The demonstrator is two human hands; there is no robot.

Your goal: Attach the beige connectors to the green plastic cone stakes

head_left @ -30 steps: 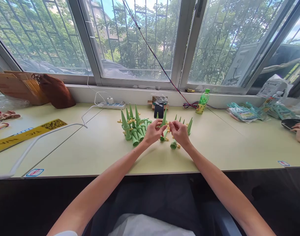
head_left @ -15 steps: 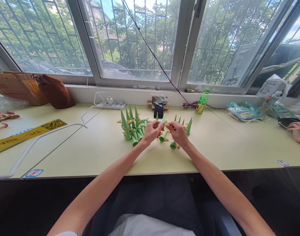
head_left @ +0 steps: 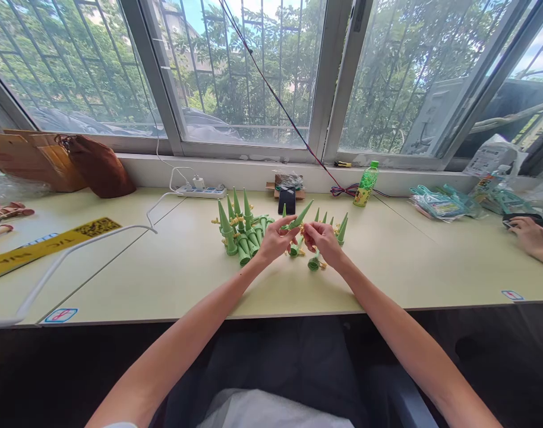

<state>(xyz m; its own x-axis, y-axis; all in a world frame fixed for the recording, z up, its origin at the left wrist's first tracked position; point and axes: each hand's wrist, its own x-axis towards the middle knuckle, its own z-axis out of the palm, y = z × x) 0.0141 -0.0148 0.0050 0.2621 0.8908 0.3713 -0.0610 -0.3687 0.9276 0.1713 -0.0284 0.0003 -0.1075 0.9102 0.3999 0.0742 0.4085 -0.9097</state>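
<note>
Holding a green cone [head_left: 304,213], newly tipped from near upright toward two o'clock, in a closed left hand [head_left: 275,241] above the tabletop [head_left: 142,273], apparently baring its side to a curled right hand [head_left: 325,239], grip indiscernible, at four o'clock.

Pale-yellow tabletop [head_left: 164,273]: upright drink bottle [head_left: 366,185]; left of it, green cones [head_left: 227,229], power strip [head_left: 204,192], drawstring bag [head_left: 100,167]; right, plastic packets [head_left: 441,205].

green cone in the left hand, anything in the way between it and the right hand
Nothing visible stands between the green cone and the right hand, which is close beside it; whether they touch is unclear.
</note>
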